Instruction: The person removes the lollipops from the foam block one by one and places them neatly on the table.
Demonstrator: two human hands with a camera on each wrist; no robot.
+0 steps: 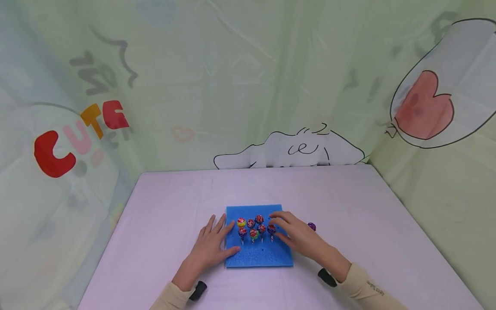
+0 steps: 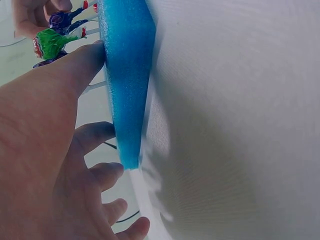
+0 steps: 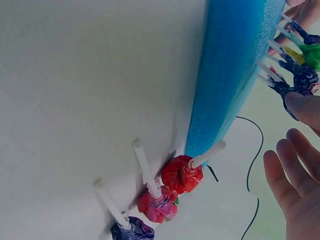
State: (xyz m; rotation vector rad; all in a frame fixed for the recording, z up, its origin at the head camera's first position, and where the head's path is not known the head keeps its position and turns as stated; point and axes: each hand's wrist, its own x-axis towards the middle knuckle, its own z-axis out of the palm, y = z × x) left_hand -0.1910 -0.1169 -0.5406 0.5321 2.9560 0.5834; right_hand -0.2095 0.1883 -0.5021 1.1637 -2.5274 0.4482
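Observation:
A blue foam board (image 1: 257, 258) lies flat, with several wrapped lollipops standing upright in it on white sticks. A yellow-and-red lollipop (image 1: 241, 222) is at the left of the group. My left hand (image 1: 211, 245) rests spread on the board's left edge, thumb (image 2: 87, 60) and fingertips touching the foam. At the group's right end, my right hand (image 1: 300, 234) is beside a purple lollipop (image 1: 271, 229), fingers apart. In the right wrist view its thumb (image 3: 305, 107) overlaps that lollipop's wrapper; whether they touch I cannot tell.
Right of the board lie loose lollipops: a red one (image 3: 181, 174), a pink one (image 3: 159, 205) and a dark purple one (image 3: 132, 231). A pale cloth (image 1: 155, 215) covers the table. Printed curtains (image 1: 240, 86) hang behind and at both sides. Black devices (image 1: 327, 277) sit by both wrists.

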